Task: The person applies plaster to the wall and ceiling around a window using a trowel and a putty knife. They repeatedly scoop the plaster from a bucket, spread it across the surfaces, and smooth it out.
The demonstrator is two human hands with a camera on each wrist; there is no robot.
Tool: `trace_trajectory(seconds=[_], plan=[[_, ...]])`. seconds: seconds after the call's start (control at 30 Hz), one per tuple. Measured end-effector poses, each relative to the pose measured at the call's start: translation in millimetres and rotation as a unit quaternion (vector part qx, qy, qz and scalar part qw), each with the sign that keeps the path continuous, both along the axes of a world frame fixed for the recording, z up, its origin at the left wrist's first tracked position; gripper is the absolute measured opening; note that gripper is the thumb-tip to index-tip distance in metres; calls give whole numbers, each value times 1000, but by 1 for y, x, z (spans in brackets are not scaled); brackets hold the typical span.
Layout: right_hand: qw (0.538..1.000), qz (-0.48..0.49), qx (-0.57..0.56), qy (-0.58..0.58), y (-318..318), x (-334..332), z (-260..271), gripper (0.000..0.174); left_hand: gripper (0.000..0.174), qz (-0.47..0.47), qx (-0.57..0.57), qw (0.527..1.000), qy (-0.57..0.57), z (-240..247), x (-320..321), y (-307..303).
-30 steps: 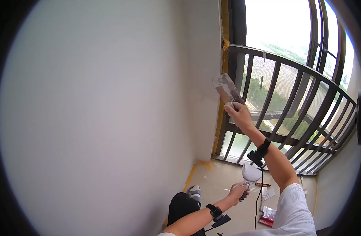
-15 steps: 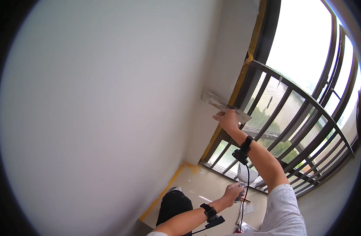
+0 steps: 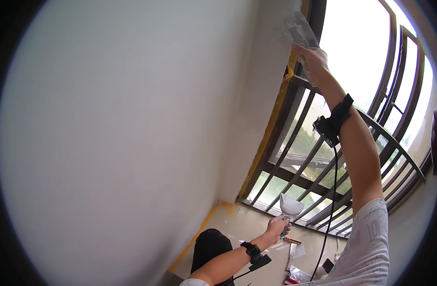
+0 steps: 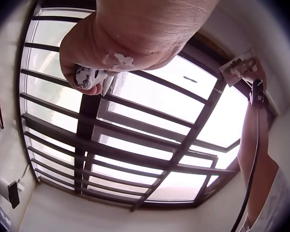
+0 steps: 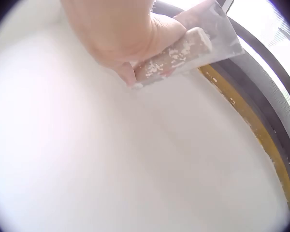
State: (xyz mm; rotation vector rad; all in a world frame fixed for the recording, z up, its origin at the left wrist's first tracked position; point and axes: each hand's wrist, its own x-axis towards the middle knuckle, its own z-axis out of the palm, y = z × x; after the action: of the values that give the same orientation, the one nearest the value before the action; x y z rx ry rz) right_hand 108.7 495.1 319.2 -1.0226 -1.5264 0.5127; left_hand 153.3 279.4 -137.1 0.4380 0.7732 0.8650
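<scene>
High beside the window, my right hand (image 3: 314,62) grips a plastering trowel (image 3: 301,31), its blade at the narrow wall strip next to the window frame. The right wrist view shows the fingers wrapped round its putty-spotted handle (image 5: 179,54). Low over the floor my left hand (image 3: 276,228) holds a broad putty knife (image 3: 291,205) by the handle, with white putty on its blade. In the left wrist view white smears mark that hand (image 4: 130,38), and the knife handle's end (image 4: 84,77) pokes out from the fist; most of the blade is hidden.
A smooth white wall (image 3: 132,133) fills the left side. Yellow masking tape (image 3: 266,138) edges the dark window frame, and a dark railing (image 3: 318,148) crosses the window. On the floor lie a phone (image 3: 327,266), a red-and-clear packet (image 3: 297,275) and a white card (image 3: 299,251).
The right hand has swung the trowel leftward against the narrow wall, then carried it up along the window edge. The left hand keeps holding the putty knife low down; the view has tilted.
</scene>
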Motion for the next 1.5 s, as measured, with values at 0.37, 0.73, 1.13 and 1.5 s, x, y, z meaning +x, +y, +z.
trace_trajectory(seconds=[0.37, 0.73, 1.13, 1.5], plan=[[952, 118, -42, -278, -127, 125, -24, 54, 29, 37, 203, 976, -67, 52, -31, 7], [819, 410, -389, -104, -246, 223, -151, 66, 33, -252, 314, 907, -123, 61, -19, -35], [883, -2, -460, -89, -318, 423, -254, 56, 40, -175, 305, 936, -27, 102, -24, -8], [971, 156, -155, 92, -292, 225, -289, 51, 43, 137, 625, 693, 332, 181, -20, -11]])
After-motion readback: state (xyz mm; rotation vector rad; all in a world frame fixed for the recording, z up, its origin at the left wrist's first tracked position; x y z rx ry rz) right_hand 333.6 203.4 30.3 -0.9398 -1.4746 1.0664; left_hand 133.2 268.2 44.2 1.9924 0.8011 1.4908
